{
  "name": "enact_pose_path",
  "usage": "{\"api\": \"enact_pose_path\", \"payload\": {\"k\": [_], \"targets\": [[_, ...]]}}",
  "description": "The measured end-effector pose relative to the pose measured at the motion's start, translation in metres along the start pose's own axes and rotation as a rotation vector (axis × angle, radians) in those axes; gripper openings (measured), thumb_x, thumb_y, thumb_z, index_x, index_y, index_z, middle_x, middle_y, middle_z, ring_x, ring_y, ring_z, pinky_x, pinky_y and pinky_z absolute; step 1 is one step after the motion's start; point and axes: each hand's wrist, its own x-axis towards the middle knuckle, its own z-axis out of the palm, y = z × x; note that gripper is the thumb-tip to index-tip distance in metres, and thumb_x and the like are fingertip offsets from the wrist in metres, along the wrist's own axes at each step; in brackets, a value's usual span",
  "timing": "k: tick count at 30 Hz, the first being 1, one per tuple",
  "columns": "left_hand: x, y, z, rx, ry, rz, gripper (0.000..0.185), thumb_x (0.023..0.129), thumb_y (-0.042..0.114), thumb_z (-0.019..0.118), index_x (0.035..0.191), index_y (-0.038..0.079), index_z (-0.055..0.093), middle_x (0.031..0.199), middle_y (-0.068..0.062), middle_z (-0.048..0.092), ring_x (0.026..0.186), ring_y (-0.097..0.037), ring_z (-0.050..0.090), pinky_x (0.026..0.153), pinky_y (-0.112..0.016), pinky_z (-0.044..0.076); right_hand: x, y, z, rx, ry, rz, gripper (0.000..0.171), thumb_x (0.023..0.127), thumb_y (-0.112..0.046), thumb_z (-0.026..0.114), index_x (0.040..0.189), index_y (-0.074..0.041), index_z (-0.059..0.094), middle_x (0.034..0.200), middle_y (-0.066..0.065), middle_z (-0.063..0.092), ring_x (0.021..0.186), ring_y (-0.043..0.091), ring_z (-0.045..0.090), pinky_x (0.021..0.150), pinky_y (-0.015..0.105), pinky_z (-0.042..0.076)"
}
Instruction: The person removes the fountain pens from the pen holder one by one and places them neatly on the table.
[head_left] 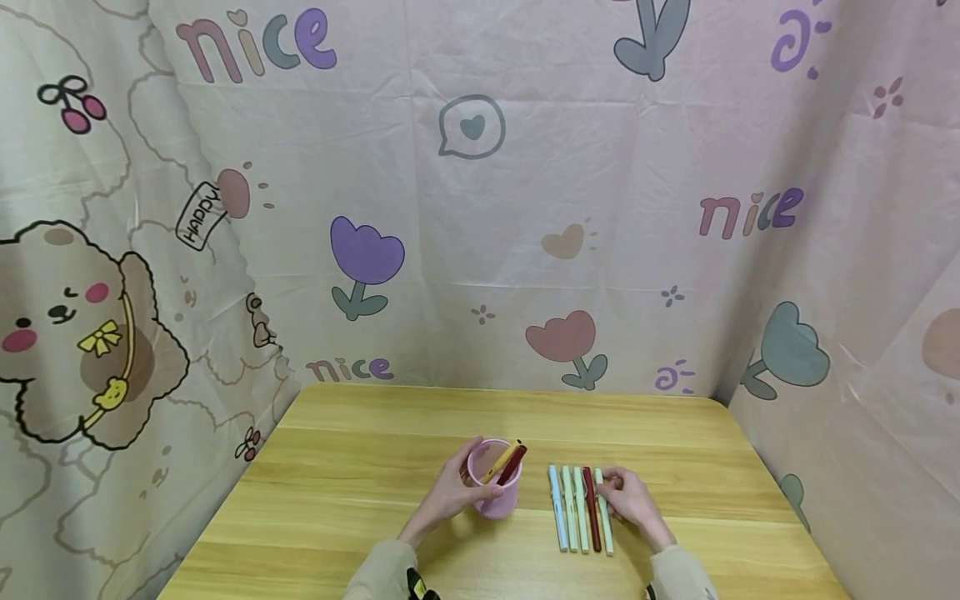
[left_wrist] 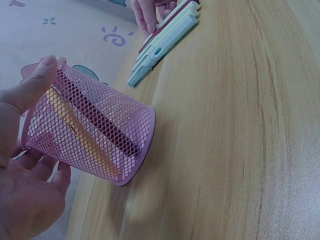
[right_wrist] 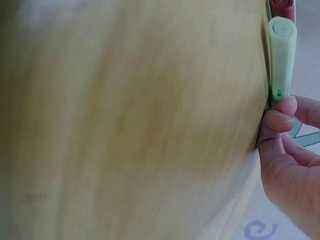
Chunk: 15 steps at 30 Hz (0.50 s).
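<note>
At six o'clock on the wood-grain counter (head_left: 360, 450), far edge (head_left: 517, 394) well apart at twelve, left hand (head_left: 457, 487) from seven, fingers clamped round a pink mesh cup (head_left: 497, 505), right hand (head_left: 630, 498) from five, fingers pinching a slim pale-green pen (head_left: 607, 532) at the cup's three o'clock.

wood-grain table (head_left: 337, 458) | printed cloth backdrop (head_left: 465, 200) behind | cartoon bear print (head_left: 67, 333) at left | purple tulip print (head_left: 366, 254)

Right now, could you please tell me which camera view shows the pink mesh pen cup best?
The left wrist view: there the pink mesh pen cup appears large, with a yellow pen and a dark-red pen visible inside. The head view shows it smaller, held by the left hand; the right wrist view misses it.
</note>
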Motion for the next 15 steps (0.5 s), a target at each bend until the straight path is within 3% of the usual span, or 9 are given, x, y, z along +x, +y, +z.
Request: {"api": "enact_pose_path", "payload": {"k": [15], "targets": [[-0.0016,0.0015,-0.0007,0.026,-0.002,-0.001,0.099,0.079,0.021,0.086,0.156,-0.002,0.028,0.155,-0.029,0.04,0.143,-0.048,0.04,0.118,-0.06,0.035,-0.003,-0.0031,0.0009,0.006,0.006,-0.019,0.037,0.091,0.0,0.064,0.123,0.015,0.054,0.077,0.006,0.055,0.054,0.014,0.051,0.043,0.019,0.04]]}}
